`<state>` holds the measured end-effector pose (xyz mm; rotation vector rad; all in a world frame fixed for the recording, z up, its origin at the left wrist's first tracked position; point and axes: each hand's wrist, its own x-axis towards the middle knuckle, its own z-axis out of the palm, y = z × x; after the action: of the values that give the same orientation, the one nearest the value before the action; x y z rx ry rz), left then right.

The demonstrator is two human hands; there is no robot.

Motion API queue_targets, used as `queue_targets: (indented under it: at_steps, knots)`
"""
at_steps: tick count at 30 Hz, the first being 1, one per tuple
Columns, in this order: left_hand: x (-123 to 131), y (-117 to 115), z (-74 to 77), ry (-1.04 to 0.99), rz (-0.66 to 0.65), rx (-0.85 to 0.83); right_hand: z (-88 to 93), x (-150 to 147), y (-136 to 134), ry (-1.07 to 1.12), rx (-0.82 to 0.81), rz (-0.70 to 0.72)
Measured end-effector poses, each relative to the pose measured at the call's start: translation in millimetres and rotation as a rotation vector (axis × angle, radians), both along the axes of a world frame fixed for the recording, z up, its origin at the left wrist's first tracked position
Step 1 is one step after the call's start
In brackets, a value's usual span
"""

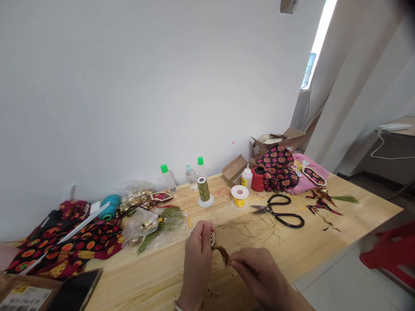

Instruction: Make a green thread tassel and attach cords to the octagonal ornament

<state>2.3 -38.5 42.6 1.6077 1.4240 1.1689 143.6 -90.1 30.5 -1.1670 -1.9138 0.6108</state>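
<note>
My left hand (198, 252) is closed around a small patterned ornament (212, 237) with a pale edge; most of it is hidden by the fingers. A green and brown thread tassel (223, 254) hangs from the ornament's right side. My right hand (261, 272) pinches the lower end of the tassel between thumb and forefinger. Loose green threads (249, 226) lie on the wood just beyond both hands. Black-handled scissors (275, 211) rest past them, blades pointing left.
A green thread cone (203, 190), a yellow cord spool (239, 198) and a glue bottle (247, 177) stand behind. Printed cloth (103, 237) and bagged green tassels (168, 219) lie left. A phone (76, 291) is at the front left; a red stool (389, 250) stands right.
</note>
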Motion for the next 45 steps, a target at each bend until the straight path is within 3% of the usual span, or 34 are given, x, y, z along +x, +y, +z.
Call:
queue_targets:
  at_steps: [10,17,20,25,30,34,39,45]
  knots:
    - [-2,3,-4.6,0.031,-0.014,0.018,5.2,-4,4,0.128,-0.129,0.000]
    - [-1,6,0.8,-0.270,-0.267,-0.419,28.6,7,29,0.158,-0.269,0.098]
    - [-1,9,10.8,-0.323,-0.366,-0.474,42.7,12,41,0.165,-0.323,0.163]
    - [-1,19,23.1,-0.361,-0.333,-0.418,64.5,15,53,0.157,-0.303,0.208]
    - [4,27,30.4,-0.617,-0.391,-0.252,80.2,16,67,0.121,-0.275,0.227]
    - [12,31,36.6,-0.775,-0.304,-0.171,90.2,15,76,0.069,-0.226,0.195]
    - [22,36,40.7,-0.806,-0.232,-0.162,97.7,12,86,0.000,-0.206,0.182]
    - [28,35,50.4,-0.794,-0.327,-0.166,107.1,11,97,0.021,-0.243,0.227]
